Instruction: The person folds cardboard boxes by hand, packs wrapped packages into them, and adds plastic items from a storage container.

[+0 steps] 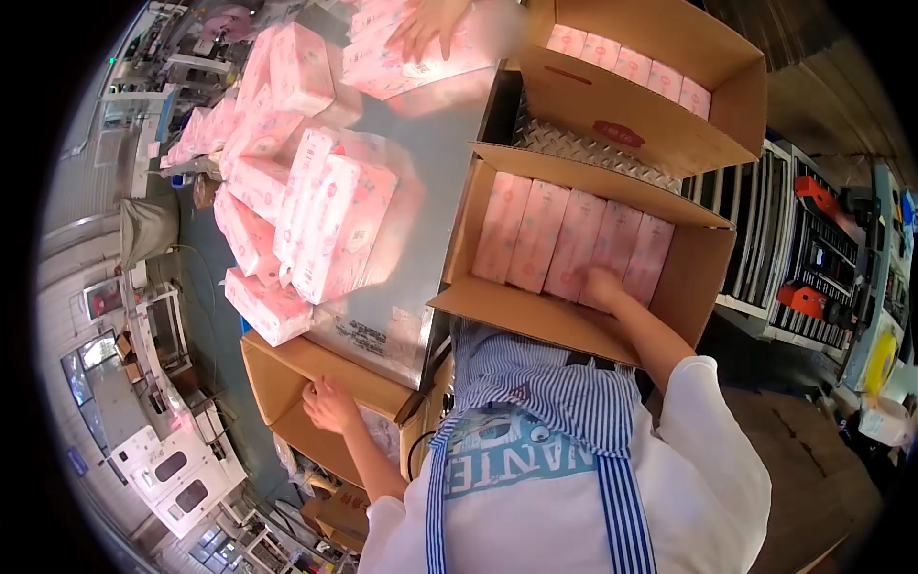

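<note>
In the head view my right hand reaches into an open cardboard box in front of me. It touches the row of pink plastic-wrapped tissue packs standing side by side inside; its fingertips are hidden against the packs. Over another open cardboard box, lower left, my left hand is held with its fingers loosely bent and apart, with nothing in it. Nearest to this hand on the metal table lies a pile of pink tissue packs, some leaning on each other.
Another person's hand rests on tissue packs at the table's far end. Beyond my box stands a second cardboard box with a row of packs. A roller conveyor with red parts runs on the right. Machines stand at left.
</note>
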A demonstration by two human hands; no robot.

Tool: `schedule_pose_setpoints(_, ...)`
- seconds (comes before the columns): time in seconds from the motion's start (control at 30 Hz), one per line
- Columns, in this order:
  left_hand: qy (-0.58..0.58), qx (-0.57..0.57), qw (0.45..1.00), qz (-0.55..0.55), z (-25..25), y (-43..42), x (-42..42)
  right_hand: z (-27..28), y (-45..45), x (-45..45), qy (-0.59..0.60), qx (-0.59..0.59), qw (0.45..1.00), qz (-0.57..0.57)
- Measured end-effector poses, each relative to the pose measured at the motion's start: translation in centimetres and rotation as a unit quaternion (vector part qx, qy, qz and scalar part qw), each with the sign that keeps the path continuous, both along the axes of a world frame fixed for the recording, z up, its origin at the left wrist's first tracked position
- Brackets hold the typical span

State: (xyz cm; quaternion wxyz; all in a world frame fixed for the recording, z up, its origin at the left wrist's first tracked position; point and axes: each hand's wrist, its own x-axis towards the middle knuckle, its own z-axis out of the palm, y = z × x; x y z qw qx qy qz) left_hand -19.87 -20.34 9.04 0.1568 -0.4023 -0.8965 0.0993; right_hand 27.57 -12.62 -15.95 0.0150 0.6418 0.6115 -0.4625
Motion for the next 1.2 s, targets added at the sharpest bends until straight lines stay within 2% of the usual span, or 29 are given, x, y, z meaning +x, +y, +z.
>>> schedule_pose_setpoints(0.03, 0.054, -0.039, 0.997, 0.028, -1.6, -2.9, -1.3, 0.9, 1.7, 0.9, -0.084, 0.042, 0.993, -0.069)
schedule_pose_setpoints(0.07, 0.108, -0.078, 0.989, 0.057, -3.4, -5.2, -2.8, 1.1, 3.2, 1.9, -0.307, 0.089, 0.945, -0.072)
schedule_pose_setpoints(0.1, 0.11, -0.082, 0.988, 0.065, -3.4, -5.6, -3.2, 0.3, 4.0, 3.5, -0.353, 0.176, 0.912, -0.117)
schedule_pose_setpoints(0.13, 0.056, -0.051, 0.996, 0.039, -3.3, -5.5, -3.6, -0.5, 4.5, 5.1, -0.392, 0.26, 0.867, -0.162)
schedule_pose_setpoints(0.17, 0.003, -0.017, 1.0, 0.013, -3.3, -5.4, -3.7, -0.4, 5.0, 6.0, -0.389, 0.26, 0.87, -0.156)
schedule_pose_setpoints(0.2, 0.006, -0.02, 1.0, 0.019, -2.8, -4.6, -3.2, 0.6, 5.6, 6.8, -0.28, 0.12, 0.939, -0.157)
schedule_pose_setpoints(0.23, -0.065, 0.056, 0.994, -0.061, -2.7, -3.1, -2.4, 1.3, 6.2, 7.1, -0.164, -0.02, 0.974, -0.154)
schedule_pose_setpoints(0.27, -0.135, 0.138, 0.971, -0.14, -2.6, -0.5, -0.8, 0.5, 6.8, 6.5, -0.164, -0.012, 0.974, -0.153)
schedule_pose_setpoints(0.33, -0.298, 0.22, 0.903, -0.216, -2.5, 5.1, 5.0, -2.3, 6.7, 4.1, 0.025, 0.091, 0.977, -0.193)
schedule_pose_setpoints(0.37, -0.459, 0.213, 0.852, -0.137, -2.7, 7.5, 8.4, 0.9, 7.0, 1.9, 0.14, 0.019, 0.954, -0.265)
schedule_pose_setpoints(0.4, -0.544, 0.164, 0.807, -0.16, -5.0, 9.1, 10.5, 5.4, 7.2, -1.1, 0.252, -0.056, 0.908, -0.33)
schedule_pose_setpoints(0.43, -0.572, 0.114, 0.78, -0.226, -4.1, 11.6, 14.9, 7.0, 7.1, -3.0, 0.3, -0.075, 0.892, -0.329)
schedule_pose_setpoints(0.47, -0.674, 0.092, 0.709, -0.188, -4.5, 12.8, 18.6, 8.4, 7.2, -4.7, 0.347, -0.09, 0.874, -0.328)
schedule_pose_setpoints(0.5, -0.698, 0.102, 0.672, -0.226, -5.4, 13.6, 21.0, 11.6, 7.5, -6.1, 0.352, -0.086, 0.875, -0.322)
schedule_pose_setpoints(0.57, -0.866, 0.011, 0.5, -0.021, -9.0, 14.9, 22.4, 17.7, 7.6, -7.5, 0.432, -0.12, 0.804, -0.39)
schedule_pose_setpoints(0.6, -0.866, 0.011, 0.499, -0.03, -8.2, 15.5, 23.0, 17.8, 7.3, -7.2, 0.435, -0.112, 0.803, -0.391)
schedule_pose_setpoints(0.63, -0.869, 0.037, 0.492, 0.027, -7.4, 15.8, 23.7, 17.5, 7.0, -6.3, 0.309, 0.091, 0.872, -0.369)
schedule_pose_setpoints(0.67, -0.869, 0.062, 0.483, 0.088, -6.8, 15.9, 24.2, 18.1, 6.9, -5.8, 0.159, 0.284, 0.887, -0.327)
schedule_pose_setpoints(0.7, -0.876, 0.047, 0.466, 0.116, -7.4, 16.0, 24.1, 18.7, 6.8, -4.8, 0.006, 0.465, 0.868, -0.176)
schedule_pose_setpoints(0.73, -0.878, 0.043, 0.462, 0.117, -7.3, 16.2, 24.2, 19.3, 6.8, -4.4, 0.001, 0.464, 0.868, -0.176)
schedule_pose_setpoints(0.8, -0.903, -0.006, 0.396, 0.163, -6.8, 16.8, 24.5, 19.9, 6.7, -3.9, -0.028, 0.559, 0.819, 0.127)
schedule_pose_setpoints(0.83, -0.912, 0.009, 0.368, 0.18, -7.6, 16.9, 24.4, 19.8, 6.6, -3.9, -0.031, 0.558, 0.819, 0.128)
schedule_pose_setpoints(0.87, -0.913, 0.012, 0.367, 0.179, -7.4, 17.0, 24.5, 19.4, 6.7, -4.0, -0.037, 0.559, 0.818, 0.13)
schedule_pose_setpoints(0.97, -0.903, -0.027, 0.392, 0.172, -7.2, 17.2, 23.7, 18.8, 7.5, -5.1, -0.032, 0.565, 0.811, 0.144)
schedule_pose_setpoints(1.03, -0.923, -0.04, 0.331, 0.192, -10.0, 16.5, 23.2, 18.5, 8.0, -5.6, 0.01, 0.571, 0.808, 0.143)
schedule_pose_setpoints(1.07, -0.919, -0.065, 0.306, 0.239, -11.3, 16.5, 23.1, 17.1, 7.8, -5.7, 0.02, 0.565, 0.811, 0.153)
schedule_pose_setpoints(1.1, -0.93, -0.088, 0.282, 0.22, -12.0, 16.3, 22.9, 15.8, 7.6, -5.7, 0.031, 0.558, 0.813, 0.165)
schedule_pose_setpoints(1.17, -0.914, -0.109, 0.355, 0.163, -8.2, 16.5, 22.9, 16.0, 7.4, -6.0, 0.079, 0.535, 0.829, 0.141)
schedule_pose_setpoints(1.2, -0.914, -0.094, 0.358, 0.163, -8.0, 16.4, 22.0, 15.0, 6.6, -5.6, 0.051, 0.487, 0.863, 0.122)
